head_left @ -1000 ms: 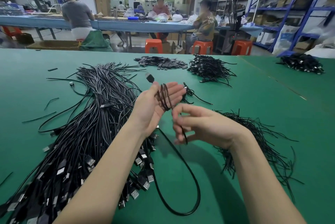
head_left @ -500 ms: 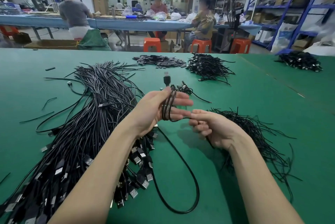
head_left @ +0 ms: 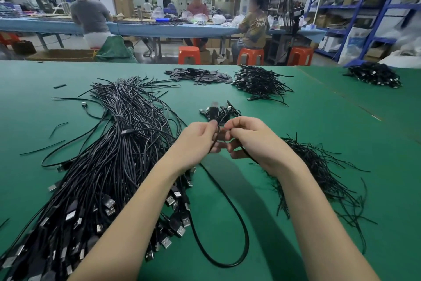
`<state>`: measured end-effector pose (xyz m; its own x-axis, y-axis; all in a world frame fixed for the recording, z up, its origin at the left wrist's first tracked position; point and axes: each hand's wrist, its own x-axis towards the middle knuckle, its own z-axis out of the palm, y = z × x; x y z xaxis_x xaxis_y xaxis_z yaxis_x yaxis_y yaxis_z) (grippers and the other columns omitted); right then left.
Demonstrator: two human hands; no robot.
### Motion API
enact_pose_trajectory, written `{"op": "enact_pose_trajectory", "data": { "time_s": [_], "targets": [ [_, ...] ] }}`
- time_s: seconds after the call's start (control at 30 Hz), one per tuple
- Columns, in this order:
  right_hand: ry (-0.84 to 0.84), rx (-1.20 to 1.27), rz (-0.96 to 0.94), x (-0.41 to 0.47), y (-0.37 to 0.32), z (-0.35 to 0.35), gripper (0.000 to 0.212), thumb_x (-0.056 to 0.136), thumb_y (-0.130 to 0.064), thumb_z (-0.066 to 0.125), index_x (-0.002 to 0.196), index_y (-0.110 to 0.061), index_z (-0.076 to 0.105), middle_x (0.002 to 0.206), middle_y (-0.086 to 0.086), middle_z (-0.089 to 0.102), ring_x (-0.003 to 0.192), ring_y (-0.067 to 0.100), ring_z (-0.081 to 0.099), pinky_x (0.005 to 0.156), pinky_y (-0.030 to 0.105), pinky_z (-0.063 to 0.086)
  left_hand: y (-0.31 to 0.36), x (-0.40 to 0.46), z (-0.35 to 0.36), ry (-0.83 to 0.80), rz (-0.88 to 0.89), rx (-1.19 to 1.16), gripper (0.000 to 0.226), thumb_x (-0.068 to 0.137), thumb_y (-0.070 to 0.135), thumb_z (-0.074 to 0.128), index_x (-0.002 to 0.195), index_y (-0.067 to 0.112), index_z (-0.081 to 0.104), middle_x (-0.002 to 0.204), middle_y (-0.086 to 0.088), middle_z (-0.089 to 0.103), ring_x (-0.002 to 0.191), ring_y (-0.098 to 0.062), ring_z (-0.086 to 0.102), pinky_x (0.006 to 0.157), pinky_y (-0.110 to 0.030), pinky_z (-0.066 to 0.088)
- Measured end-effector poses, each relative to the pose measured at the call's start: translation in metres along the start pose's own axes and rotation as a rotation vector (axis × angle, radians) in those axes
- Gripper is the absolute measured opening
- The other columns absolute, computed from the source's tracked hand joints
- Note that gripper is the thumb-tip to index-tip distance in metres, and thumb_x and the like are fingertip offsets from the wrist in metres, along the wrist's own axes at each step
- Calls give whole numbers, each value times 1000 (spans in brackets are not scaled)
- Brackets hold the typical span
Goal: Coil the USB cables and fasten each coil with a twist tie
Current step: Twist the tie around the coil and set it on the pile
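Observation:
My left hand [head_left: 197, 139] grips a partly coiled black USB cable [head_left: 237, 219], whose plug end sticks up blurred above my fingers. The cable's loose tail loops down over the green table [head_left: 341, 135] between my forearms. My right hand [head_left: 255, 141] meets the left hand at the coil, fingers curled round the cable strand. A big bundle of uncoiled black USB cables [head_left: 109, 166] lies to the left. A heap of black twist ties [head_left: 319, 171] lies to the right, partly under my right forearm.
A small tied coil [head_left: 224, 111] lies just beyond my hands. Further back are a pile of flat dark pieces [head_left: 198, 75] and a pile of finished coils [head_left: 259, 81]; another pile [head_left: 376, 74] sits far right. People sit at a far bench.
Both hands have come together and moved a little away from me. My left hand closed from a flat palm round the coil; my right hand drew in against it.

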<state>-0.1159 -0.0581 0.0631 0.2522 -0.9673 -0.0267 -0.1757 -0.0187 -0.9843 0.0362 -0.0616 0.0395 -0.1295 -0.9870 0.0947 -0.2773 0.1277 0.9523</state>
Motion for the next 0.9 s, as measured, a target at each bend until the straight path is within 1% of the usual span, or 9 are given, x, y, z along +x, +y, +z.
{"op": "enact_pose_trajectory", "data": {
  "time_s": [0.1,0.2,0.3,0.43,0.57,0.67,0.73,0.8,0.9],
  "targets": [
    [-114,133,-10,-2,2,4,28,101,7,38,89,-11,55,71,3,54,53,13,54,52,24,52,3,2,0,152,-9,-316,47,109,27,33,97,2,71,86,-12,76,71,-20,70,76,-30,59],
    [-170,205,-12,-3,9,6,23,103,2,45,88,-13,54,76,4,59,59,16,57,61,27,55,7,3,3,175,-67,-573,47,110,28,30,102,2,69,93,-12,77,68,-19,70,64,-24,57],
    [-173,139,-27,-3,17,10,20,102,2,51,87,-9,60,84,9,68,64,17,62,71,30,57,11,4,-1,152,-89,-823,48,110,28,25,106,0,64,100,-12,77,87,-20,75,73,-26,60],
    [-165,210,2,-3,27,15,20,99,0,56,84,-10,64,86,10,72,63,16,65,67,27,58,13,4,-3,134,-129,-969,43,110,26,27,97,5,62,80,-4,75,68,-15,70,72,-25,51],
    [-126,203,-1,-4,28,10,13,98,-4,60,90,-12,66,84,9,74,54,13,58,56,24,53,13,2,-2,141,-109,-946,43,110,26,24,99,5,60,78,-3,73,68,-16,69,70,-26,53],
    [-76,235,-29,-2,25,10,13,97,0,59,91,-11,64,83,11,75,49,12,55,52,22,51,16,3,1,147,-47,-850,45,110,26,23,98,5,61,78,-3,74,70,-15,71,68,-24,56],
    [-64,304,-8,-1,26,14,12,97,1,60,100,-11,58,84,14,75,48,12,56,51,22,52,16,3,4,178,-4,-757,47,110,27,24,96,6,63,77,-3,74,69,-16,70,64,-23,56],
    [-68,372,19,0,28,17,21,97,0,61,110,-11,48,84,15,76,49,14,58,51,24,52,13,2,8,209,-5,-654,45,110,29,27,92,9,63,70,0,71,64,-16,67,53,-21,52],
    [-89,378,13,0,28,19,26,98,-3,62,112,-11,42,84,16,76,51,16,60,53,26,53,7,2,15,236,-53,-634,39,109,32,33,85,15,58,57,9,53,57,-13,54,38,-16,36]
  ]
}}
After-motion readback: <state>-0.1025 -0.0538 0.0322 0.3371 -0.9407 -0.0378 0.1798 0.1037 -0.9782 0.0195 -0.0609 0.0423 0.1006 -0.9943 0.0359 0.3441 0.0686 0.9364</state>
